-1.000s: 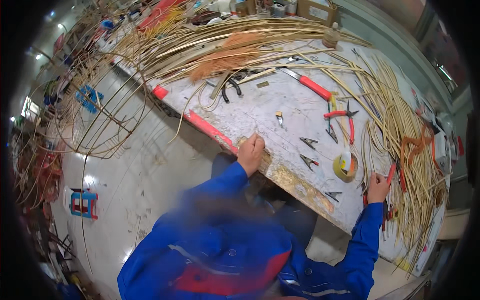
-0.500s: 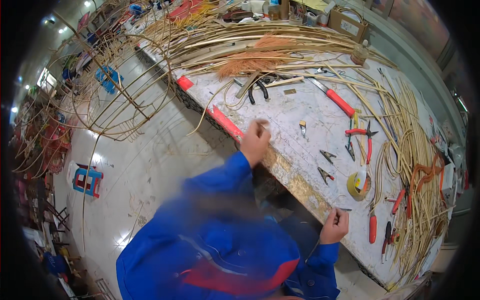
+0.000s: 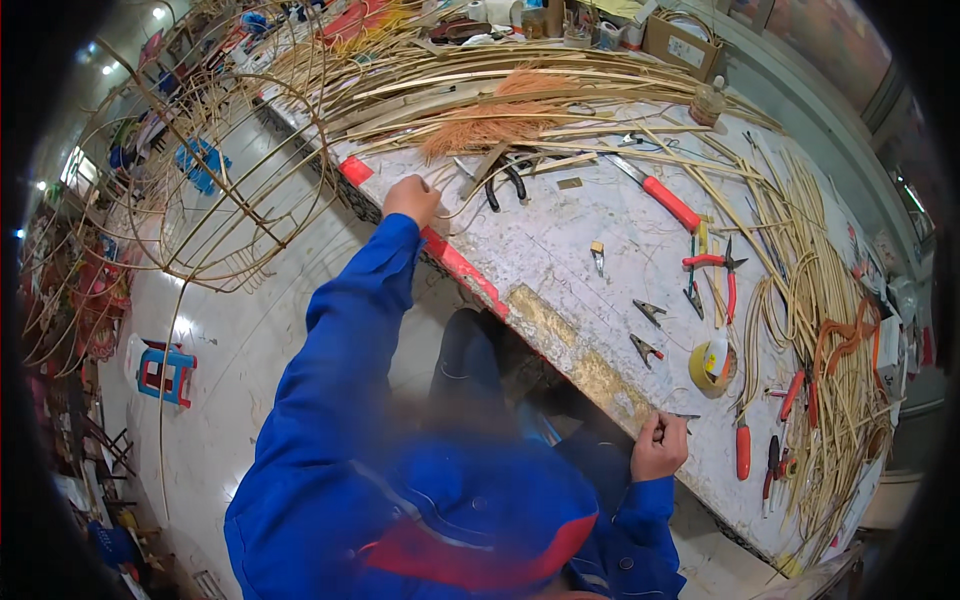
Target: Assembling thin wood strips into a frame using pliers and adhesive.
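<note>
My left hand (image 3: pixel 412 198) is at the table's near edge beside the red tape, its fingers closed on a thin, curved cane strip (image 3: pixel 462 212). Black-handled pliers (image 3: pixel 505 188) lie just beyond it. Lower right, my right hand (image 3: pixel 660 447) rests at the table edge with fingers curled into a pinch. A slim dark pointed thing (image 3: pixel 686 416) shows beside its fingertips; I cannot make out what the fingers hold. Nearest to that hand are a roll of yellow tape (image 3: pixel 706 368), a black spring clip (image 3: pixel 645 350) and a red-handled tool (image 3: pixel 743 452).
Long cane strips (image 3: pixel 420 98) cover the table's far side, with orange plumes (image 3: pixel 500 115) among them. Bundled cane (image 3: pixel 830 400) fills the right side. Red-handled cutters (image 3: pixel 728 272) and a red-handled knife (image 3: pixel 668 203) lie between. A round cane frame (image 3: pixel 285 240) stands left, beyond a blue stool (image 3: pixel 165 374).
My left hand has moved up and left along the table edge, from the middle of the red tape to the hanging cane strip. The right hand stays nearly where it was.
</note>
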Demonstrator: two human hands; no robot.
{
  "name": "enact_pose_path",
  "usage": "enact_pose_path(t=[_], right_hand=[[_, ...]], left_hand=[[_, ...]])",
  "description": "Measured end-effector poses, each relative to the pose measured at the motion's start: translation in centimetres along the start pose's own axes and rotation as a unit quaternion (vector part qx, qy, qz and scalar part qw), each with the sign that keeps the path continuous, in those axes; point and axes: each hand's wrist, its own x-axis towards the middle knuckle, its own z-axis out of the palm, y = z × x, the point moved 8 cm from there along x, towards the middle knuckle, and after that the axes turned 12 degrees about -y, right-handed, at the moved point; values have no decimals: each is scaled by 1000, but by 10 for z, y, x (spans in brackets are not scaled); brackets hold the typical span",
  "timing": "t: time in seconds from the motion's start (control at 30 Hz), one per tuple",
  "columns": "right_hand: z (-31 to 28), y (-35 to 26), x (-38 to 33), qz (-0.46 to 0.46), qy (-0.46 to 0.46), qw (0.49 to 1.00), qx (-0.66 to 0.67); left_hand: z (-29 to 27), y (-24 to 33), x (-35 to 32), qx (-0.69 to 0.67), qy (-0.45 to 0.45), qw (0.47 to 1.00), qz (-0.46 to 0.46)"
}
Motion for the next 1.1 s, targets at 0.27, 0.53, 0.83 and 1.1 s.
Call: enact_pose_path(t=[0.27, 0.53, 0.83, 1.1], right_hand=[[-2, -2, -2, -11, 2, 1000, -11], [-14, -18, -4, -34, 21, 999, 7], [-38, -98, 22, -79, -26, 990, 110], [19, -47, 56, 15, -145, 988, 56]], left_hand=[[-59, -33, -120, -336, 170, 925, 52], [7, 60, -229, -531, -48, 842, 82], [65, 154, -307, -353, -123, 871, 320], [89, 190, -295, -274, -146, 899, 309]])
